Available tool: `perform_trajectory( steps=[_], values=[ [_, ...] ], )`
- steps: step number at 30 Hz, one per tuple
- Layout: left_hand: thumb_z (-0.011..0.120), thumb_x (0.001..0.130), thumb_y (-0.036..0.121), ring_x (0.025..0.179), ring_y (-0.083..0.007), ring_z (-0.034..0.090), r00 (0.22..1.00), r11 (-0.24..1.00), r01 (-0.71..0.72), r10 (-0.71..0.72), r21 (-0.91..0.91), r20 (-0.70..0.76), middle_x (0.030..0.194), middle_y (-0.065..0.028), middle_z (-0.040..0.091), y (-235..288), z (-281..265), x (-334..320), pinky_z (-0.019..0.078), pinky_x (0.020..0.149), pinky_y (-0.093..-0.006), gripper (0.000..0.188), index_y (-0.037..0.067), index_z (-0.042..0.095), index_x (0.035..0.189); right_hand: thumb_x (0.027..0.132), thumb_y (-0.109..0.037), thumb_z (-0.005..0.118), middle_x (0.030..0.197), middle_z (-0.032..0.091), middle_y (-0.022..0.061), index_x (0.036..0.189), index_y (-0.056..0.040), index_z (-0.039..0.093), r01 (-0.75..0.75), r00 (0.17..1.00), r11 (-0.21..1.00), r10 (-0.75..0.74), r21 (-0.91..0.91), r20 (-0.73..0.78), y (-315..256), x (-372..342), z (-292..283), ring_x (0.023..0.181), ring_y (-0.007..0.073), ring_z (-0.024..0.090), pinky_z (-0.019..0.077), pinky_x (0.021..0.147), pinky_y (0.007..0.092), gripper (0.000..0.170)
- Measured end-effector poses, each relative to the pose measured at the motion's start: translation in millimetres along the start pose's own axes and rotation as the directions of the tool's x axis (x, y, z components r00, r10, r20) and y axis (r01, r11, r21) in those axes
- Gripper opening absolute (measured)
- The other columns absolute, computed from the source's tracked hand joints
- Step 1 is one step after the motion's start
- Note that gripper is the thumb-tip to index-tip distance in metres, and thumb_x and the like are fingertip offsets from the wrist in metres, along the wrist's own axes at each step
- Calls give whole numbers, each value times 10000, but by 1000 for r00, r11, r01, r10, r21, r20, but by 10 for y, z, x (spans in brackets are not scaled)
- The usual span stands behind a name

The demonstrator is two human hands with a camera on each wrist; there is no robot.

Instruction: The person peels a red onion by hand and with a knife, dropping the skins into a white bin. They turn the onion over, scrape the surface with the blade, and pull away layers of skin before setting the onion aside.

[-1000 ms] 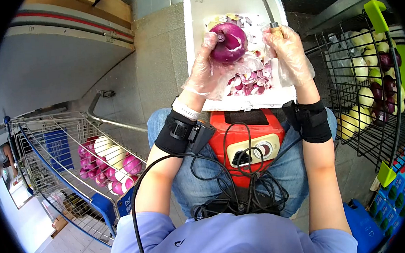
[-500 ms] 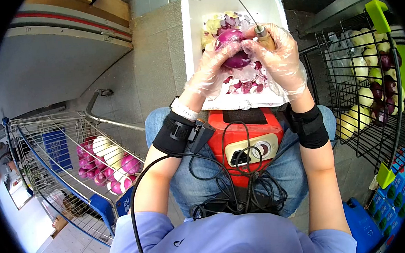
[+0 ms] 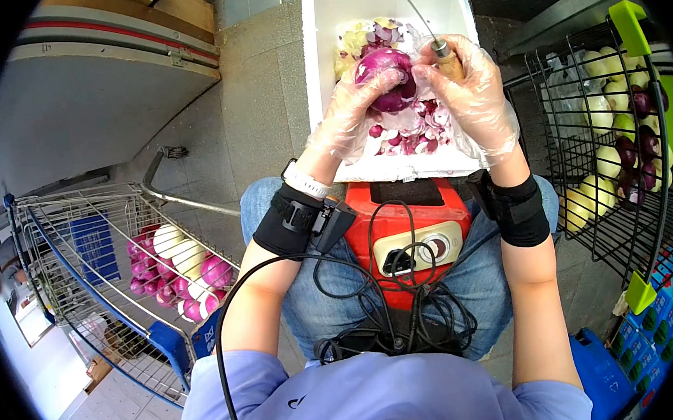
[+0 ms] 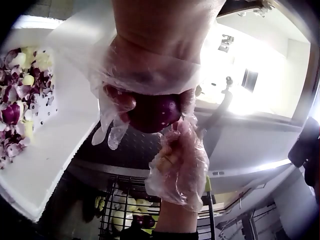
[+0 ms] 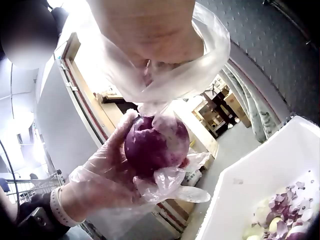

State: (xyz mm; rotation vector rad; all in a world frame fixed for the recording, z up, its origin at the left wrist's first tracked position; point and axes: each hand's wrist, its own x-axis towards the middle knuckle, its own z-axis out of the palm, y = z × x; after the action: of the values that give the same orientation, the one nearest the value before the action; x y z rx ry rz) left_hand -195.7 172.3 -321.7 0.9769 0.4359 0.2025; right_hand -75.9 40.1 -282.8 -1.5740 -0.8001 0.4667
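A large purple onion (image 3: 381, 65) sits in my gloved left hand (image 3: 349, 111), the thumb lying across its near side. My right hand (image 3: 473, 95), in a clear plastic glove too, grips the wooden handle (image 3: 449, 64) of a thin-bladed knife pointing away from me. Its thumb and fingertips are right at the onion's right side. In the right wrist view, the onion (image 5: 145, 150) shows a paler patch near those fingers. Below both hands stands a white foam box (image 3: 313, 63), with purple and yellowish skins (image 3: 386, 31) over its bottom.
To the left, a wire shopping cart (image 3: 117, 303) carries purple and white onions (image 3: 188, 259). A black wire basket (image 3: 582, 146) with more onions stands at the right. Between my knees is a red box-like seat (image 3: 364, 220), with black cables (image 3: 391, 323) looped over it.
My right hand came in from the right to the onion, bringing the knife, then drew slightly back right. The left thumb shifted across the onion, and the onion lowered a little.
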Motion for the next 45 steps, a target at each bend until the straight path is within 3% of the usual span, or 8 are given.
perform_trajectory(
  steps=[11,17,29,35,38,41,43,45],
  values=[
    [741,796,232,842,-93,606,996,996,-92,91,10,6,950,-13,645,10,72,-11,484,770,-231,371,42,609,1086,834,-31,647,869,591,1,996,-21,569,-10,997,981,23,-195,67,33,17,9,800,68,552,475,722,216,180],
    [739,793,201,845,-94,608,995,995,-99,98,24,25,930,-25,652,22,77,-5,492,780,-243,317,32,633,1040,822,-32,635,847,564,-3,994,-28,547,-44,998,999,43,9,40,42,7,-4,775,68,529,461,701,214,193],
    [759,773,231,844,-100,624,994,994,-110,110,-23,11,979,-27,643,15,90,19,513,749,-238,449,30,572,1128,777,-27,657,831,626,30,992,-11,561,10,972,909,-107,-418,-210,161,27,66,741,89,604,508,658,252,237],
    [781,746,291,894,-121,613,991,991,-134,135,24,-24,1014,-34,623,-48,30,50,500,802,-259,579,41,513,1194,790,-55,662,788,634,57,982,-17,570,-47,948,900,-96,-433,-302,141,41,59,711,96,608,509,654,269,216],
    [755,773,302,972,-150,597,988,988,-155,155,-25,-16,1078,-55,600,35,56,-10,495,866,-305,581,42,494,1222,801,-128,648,837,680,114,1015,-59,578,-82,945,929,-42,-361,-324,180,54,0,751,242,683,525,649,351,235],
    [720,806,308,1046,-181,575,988,969,-126,143,-214,65,1135,-72,573,98,50,-77,478,932,-361,566,56,476,1250,786,-99,659,813,668,84,936,-46,588,-108,909,892,-91,-439,-407,542,208,-267,717,160,660,518,623,289,174],
    [697,827,304,1077,-194,563,989,955,-73,106,-287,104,1154,-76,562,130,22,-98,463,966,-392,551,69,465,1268,781,-72,674,786,649,40,893,-34,593,-209,936,970,160,-128,-314,560,255,-417,690,86,600,500,619,240,143],
    [670,847,286,1100,-211,555,992,949,-41,76,-312,99,1171,-79,556,107,-30,-57,456,977,-408,533,83,446,1285,798,-84,679,776,646,40,872,-26,594,-168,949,981,134,-98,-286,532,256,-398,686,77,592,496,618,239,127]
  ],
)
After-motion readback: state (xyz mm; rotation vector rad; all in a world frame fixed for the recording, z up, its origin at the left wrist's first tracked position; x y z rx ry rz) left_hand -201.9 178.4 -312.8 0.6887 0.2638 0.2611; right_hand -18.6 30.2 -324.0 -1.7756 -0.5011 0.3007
